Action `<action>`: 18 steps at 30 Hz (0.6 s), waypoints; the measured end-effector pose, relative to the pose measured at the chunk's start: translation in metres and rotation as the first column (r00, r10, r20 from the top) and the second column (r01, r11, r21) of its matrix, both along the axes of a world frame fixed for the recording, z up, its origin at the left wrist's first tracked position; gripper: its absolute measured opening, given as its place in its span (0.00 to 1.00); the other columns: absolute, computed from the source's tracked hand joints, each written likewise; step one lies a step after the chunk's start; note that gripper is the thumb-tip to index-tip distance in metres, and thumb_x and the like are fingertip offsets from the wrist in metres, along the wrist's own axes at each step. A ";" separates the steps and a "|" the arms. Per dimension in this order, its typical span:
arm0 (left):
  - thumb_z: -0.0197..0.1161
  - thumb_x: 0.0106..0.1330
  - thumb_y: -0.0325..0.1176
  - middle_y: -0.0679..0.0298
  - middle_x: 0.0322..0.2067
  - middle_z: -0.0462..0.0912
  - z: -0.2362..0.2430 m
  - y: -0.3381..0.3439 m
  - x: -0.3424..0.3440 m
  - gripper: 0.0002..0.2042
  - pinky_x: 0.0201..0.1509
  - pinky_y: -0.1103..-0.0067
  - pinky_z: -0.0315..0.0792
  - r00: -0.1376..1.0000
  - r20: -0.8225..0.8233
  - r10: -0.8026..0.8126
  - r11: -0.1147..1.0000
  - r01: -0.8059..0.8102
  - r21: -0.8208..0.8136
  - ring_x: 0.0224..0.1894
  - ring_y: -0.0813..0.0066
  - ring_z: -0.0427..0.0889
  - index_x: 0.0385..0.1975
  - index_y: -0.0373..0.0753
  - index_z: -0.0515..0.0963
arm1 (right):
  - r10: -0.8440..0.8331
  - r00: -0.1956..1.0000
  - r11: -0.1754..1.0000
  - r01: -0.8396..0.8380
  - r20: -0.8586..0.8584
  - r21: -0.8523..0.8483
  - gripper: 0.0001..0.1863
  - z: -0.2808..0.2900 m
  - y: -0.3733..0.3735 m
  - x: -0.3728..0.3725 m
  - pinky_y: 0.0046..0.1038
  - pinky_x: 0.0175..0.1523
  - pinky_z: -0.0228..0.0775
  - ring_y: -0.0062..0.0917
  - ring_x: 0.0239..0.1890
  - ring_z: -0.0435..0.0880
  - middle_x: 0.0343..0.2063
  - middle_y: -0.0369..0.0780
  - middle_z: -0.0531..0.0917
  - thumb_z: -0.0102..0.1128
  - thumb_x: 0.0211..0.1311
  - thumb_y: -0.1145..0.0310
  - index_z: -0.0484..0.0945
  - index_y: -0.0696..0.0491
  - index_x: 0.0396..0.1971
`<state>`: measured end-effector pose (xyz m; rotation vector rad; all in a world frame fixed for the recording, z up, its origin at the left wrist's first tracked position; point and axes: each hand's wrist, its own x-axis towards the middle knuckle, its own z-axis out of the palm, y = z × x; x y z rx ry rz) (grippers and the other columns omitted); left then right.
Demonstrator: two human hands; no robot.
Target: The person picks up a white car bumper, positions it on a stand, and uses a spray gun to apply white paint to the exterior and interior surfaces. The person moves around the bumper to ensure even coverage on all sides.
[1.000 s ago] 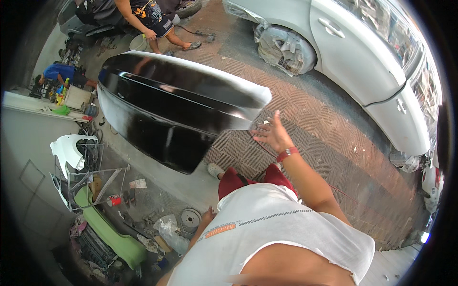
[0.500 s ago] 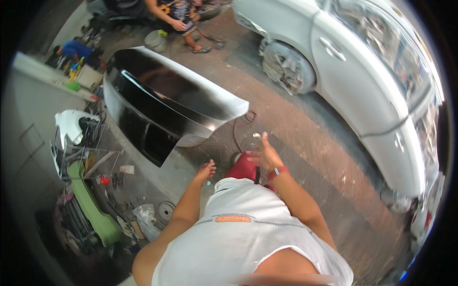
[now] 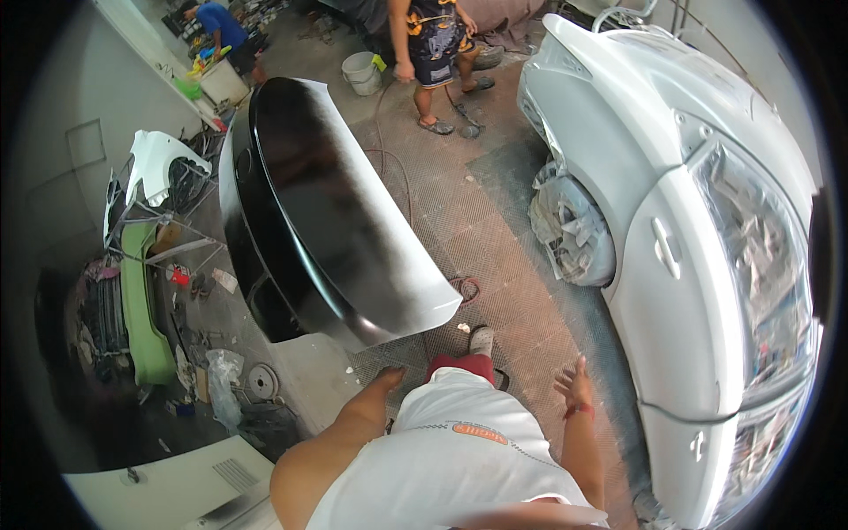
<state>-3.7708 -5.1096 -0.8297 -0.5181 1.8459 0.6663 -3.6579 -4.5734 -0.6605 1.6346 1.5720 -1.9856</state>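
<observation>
My right hand hangs open beside the white car, its fingers spread and nothing in them. A red band circles that wrist. Below the near corner of a car trunk lid, my left hand hangs apart from it. That hand looks loosely open and holds nothing I can see, though its fingers are partly blurred. The lid is glossy black, fading to white along its right edge. Plastic sheeting wraps the car's wheel, and more covers its windows.
A reddish hose lies on the floor past the lid. Farther off are a white bucket, a standing person and another person in blue. A green bumper and loose parts line the left side.
My view has swung, bringing the car's front and the far people more into sight. My right hand has moved outward toward the car; my left has lowered. The nearer person now stands upright.
</observation>
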 end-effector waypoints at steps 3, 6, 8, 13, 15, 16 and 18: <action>0.52 0.75 0.61 0.54 0.43 0.87 0.008 0.037 -0.016 0.33 0.53 0.59 0.78 1.000 -0.011 -0.026 0.992 0.027 0.120 0.42 0.57 0.86 0.54 0.32 0.82 | 0.151 0.968 0.968 -0.186 0.200 0.167 0.48 -0.032 0.076 0.029 0.41 0.52 0.82 0.44 0.53 0.85 0.65 0.57 0.75 0.48 0.75 0.33 0.57 0.59 0.77; 0.51 0.77 0.60 0.58 0.40 0.86 0.017 0.077 -0.026 0.32 0.48 0.60 0.78 0.944 0.029 0.328 0.927 -0.328 0.182 0.36 0.61 0.83 0.56 0.33 0.80 | 0.365 0.752 0.842 -0.518 0.548 0.150 0.43 -0.072 0.139 0.057 0.36 0.46 0.83 0.36 0.43 0.88 0.52 0.54 0.84 0.52 0.75 0.37 0.64 0.59 0.74; 0.53 0.78 0.59 0.59 0.43 0.85 0.022 0.096 -0.032 0.28 0.44 0.65 0.78 0.900 -0.005 0.436 0.886 -0.429 0.175 0.37 0.64 0.83 0.53 0.35 0.79 | 0.673 0.476 0.427 -0.875 0.566 0.229 0.40 -0.101 0.165 0.071 0.39 0.43 0.82 0.40 0.37 0.89 0.43 0.54 0.87 0.56 0.73 0.42 0.67 0.60 0.71; 0.54 0.78 0.58 0.60 0.46 0.83 0.033 0.135 0.006 0.27 0.50 0.68 0.79 0.668 0.058 0.742 0.662 -0.743 0.094 0.45 0.67 0.82 0.59 0.38 0.75 | 0.841 -0.006 -0.100 -0.984 0.540 0.144 0.28 -0.125 0.222 0.024 0.50 0.51 0.78 0.50 0.45 0.88 0.46 0.59 0.85 0.53 0.73 0.53 0.73 0.56 0.65; 0.55 0.78 0.58 0.59 0.48 0.84 0.034 0.155 0.028 0.28 0.54 0.69 0.79 0.596 0.147 0.790 0.593 -0.802 0.068 0.48 0.68 0.82 0.63 0.39 0.74 | 0.820 -0.074 -0.200 -0.966 0.568 0.163 0.22 -0.123 0.241 -0.022 0.51 0.57 0.75 0.52 0.52 0.85 0.50 0.60 0.83 0.48 0.75 0.58 0.77 0.52 0.61; 0.55 0.78 0.58 0.61 0.43 0.82 0.031 0.169 0.033 0.26 0.51 0.69 0.79 0.589 0.144 0.795 0.593 -0.805 0.019 0.43 0.70 0.80 0.57 0.39 0.75 | 0.845 -0.013 -0.125 -0.977 0.535 0.175 0.21 -0.130 0.254 -0.059 0.50 0.58 0.75 0.53 0.52 0.84 0.50 0.61 0.83 0.47 0.76 0.58 0.78 0.51 0.60; 0.54 0.79 0.58 0.66 0.32 0.79 0.031 0.199 0.053 0.24 0.45 0.68 0.77 0.582 0.143 0.801 0.597 -0.796 -0.105 0.34 0.73 0.77 0.46 0.40 0.78 | 0.874 0.023 -0.171 -0.920 0.486 0.352 0.24 -0.140 0.283 -0.114 0.50 0.51 0.77 0.51 0.45 0.86 0.43 0.58 0.85 0.45 0.78 0.53 0.78 0.56 0.57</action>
